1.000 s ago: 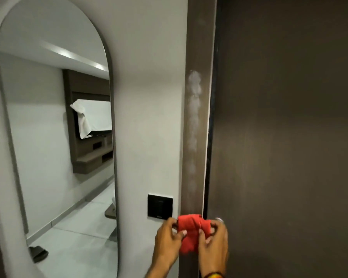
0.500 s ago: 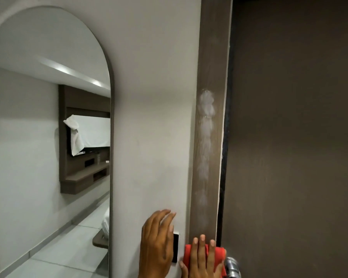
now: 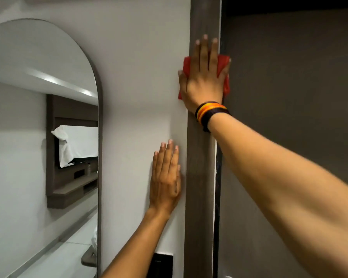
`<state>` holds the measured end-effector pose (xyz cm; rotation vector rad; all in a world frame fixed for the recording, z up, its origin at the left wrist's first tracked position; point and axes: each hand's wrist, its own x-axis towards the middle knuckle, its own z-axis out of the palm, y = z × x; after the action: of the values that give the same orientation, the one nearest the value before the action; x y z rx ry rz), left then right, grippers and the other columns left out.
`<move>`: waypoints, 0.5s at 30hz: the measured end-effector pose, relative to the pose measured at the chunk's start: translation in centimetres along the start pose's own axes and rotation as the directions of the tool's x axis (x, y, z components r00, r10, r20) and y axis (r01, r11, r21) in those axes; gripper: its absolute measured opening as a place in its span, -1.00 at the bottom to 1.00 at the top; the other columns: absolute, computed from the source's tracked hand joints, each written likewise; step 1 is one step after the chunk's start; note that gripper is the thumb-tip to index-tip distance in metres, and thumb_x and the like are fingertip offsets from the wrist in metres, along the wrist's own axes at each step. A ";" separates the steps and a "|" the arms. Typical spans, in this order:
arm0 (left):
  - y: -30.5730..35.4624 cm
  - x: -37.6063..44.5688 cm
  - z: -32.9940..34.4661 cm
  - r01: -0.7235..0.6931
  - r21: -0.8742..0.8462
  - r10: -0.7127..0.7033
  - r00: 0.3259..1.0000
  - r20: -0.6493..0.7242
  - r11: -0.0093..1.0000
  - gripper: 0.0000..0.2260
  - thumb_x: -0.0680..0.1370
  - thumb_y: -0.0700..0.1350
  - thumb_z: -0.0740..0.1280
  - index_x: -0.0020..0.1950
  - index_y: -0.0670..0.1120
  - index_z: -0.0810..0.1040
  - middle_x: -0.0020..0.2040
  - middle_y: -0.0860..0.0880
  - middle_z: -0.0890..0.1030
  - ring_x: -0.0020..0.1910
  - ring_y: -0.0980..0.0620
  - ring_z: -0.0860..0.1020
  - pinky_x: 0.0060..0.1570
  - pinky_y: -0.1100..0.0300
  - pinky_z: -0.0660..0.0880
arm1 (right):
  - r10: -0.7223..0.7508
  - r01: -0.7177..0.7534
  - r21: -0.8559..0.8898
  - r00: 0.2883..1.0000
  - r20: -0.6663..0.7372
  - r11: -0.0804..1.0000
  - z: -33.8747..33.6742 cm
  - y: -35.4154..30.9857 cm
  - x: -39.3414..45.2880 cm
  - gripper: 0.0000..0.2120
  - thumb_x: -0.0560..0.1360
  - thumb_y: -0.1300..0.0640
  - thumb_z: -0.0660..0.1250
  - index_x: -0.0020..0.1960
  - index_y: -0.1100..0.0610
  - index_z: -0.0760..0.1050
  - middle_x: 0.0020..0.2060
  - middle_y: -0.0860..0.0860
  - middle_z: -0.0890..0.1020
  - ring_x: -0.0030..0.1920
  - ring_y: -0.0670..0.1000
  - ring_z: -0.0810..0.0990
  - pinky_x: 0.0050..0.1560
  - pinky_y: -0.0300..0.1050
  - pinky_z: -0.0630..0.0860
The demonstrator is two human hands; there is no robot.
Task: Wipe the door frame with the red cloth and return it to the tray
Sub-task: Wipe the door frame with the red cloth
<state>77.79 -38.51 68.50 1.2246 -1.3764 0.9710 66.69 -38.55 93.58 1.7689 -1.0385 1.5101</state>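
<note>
The brown door frame (image 3: 199, 177) runs vertically through the middle of the view. My right hand (image 3: 204, 77) lies flat high on it, fingers up, pressing the red cloth (image 3: 223, 63) against the wood; the cloth's edges show on both sides of the palm. My left hand (image 3: 165, 177) rests flat and bare on the white wall just left of the frame, lower down. No white smudge shows on the frame below my right hand. The tray is out of view.
A dark brown door (image 3: 289, 137) fills the right side. An arched mirror (image 3: 42, 147) hangs on the white wall at left. A black switch plate (image 3: 162, 264) sits low on the wall beside the frame.
My right hand has swept the red cloth from the bottom of the frame up to near its top, and the white smudge is gone. My left hand has slid up the wall.
</note>
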 end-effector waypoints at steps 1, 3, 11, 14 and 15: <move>0.4 0.6 0.3 0.000 0.004 0.000 1.000 -0.003 1.000 -0.54 0.72 -0.13 0.04 0.64 -0.15 0.19 0.67 -0.12 0.18 0.68 -0.11 0.11 0.68 0.00 0.00 | 0.003 -0.003 -0.015 1.000 -0.007 1.000 -0.1 -0.1 1.1 -0.27 0.62 -0.19 -0.03 0.65 0.17 -0.07 0.66 0.13 -0.03 0.66 0.18 -0.09 0.51 0.49 0.01; 0.7 1.3 0.9 0.017 0.017 -0.017 1.000 -0.015 1.000 -0.54 0.73 -0.13 0.03 0.64 -0.17 0.20 0.67 -0.12 0.19 0.68 -0.10 0.10 0.68 -0.04 0.03 | -0.003 0.002 -0.012 1.000 -0.031 1.000 0.4 0.0 0.1 -0.29 0.63 -0.18 -0.04 0.65 0.18 -0.06 0.66 0.14 -0.02 0.66 0.17 -0.09 0.53 0.47 0.01; 0.2 0.7 1.3 -0.017 0.008 0.017 0.999 -0.038 1.000 -0.35 0.67 -0.02 0.29 0.66 -0.13 0.04 0.68 -0.11 0.16 0.69 -0.05 0.07 0.68 0.01 0.00 | 0.018 -0.020 0.040 0.999 0.045 0.999 4.4 1.2 -20.7 -0.31 0.66 -0.20 -0.03 0.66 0.13 -0.07 0.67 0.08 -0.04 0.66 0.11 -0.11 0.47 0.45 0.21; -0.1 0.8 1.5 -0.061 0.016 0.062 0.997 -0.052 0.998 -0.45 0.66 -0.15 0.28 0.63 -0.18 0.20 0.66 -0.12 0.22 0.68 -0.09 0.13 0.64 -0.11 0.15 | -0.015 0.016 0.015 1.000 -0.026 1.000 3.2 0.8 -12.0 -0.32 0.66 -0.19 -0.02 0.65 0.15 -0.03 0.66 0.10 0.01 0.66 0.14 -0.09 0.51 0.44 0.11; -0.1 0.8 1.6 -0.068 0.039 0.070 0.995 -0.065 0.997 -0.47 0.66 -0.19 0.25 0.62 -0.18 0.23 0.65 -0.12 0.23 0.67 -0.10 0.15 0.64 -0.12 0.17 | -0.023 0.024 0.024 0.999 -0.043 0.999 2.6 0.4 -7.6 -0.31 0.66 -0.19 -0.03 0.65 0.15 -0.05 0.66 0.11 -0.01 0.66 0.14 -0.10 0.53 0.44 0.06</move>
<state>77.66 -40.21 68.98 1.1685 -1.3617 1.0798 67.30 -39.50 85.58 1.7516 -0.9792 1.5460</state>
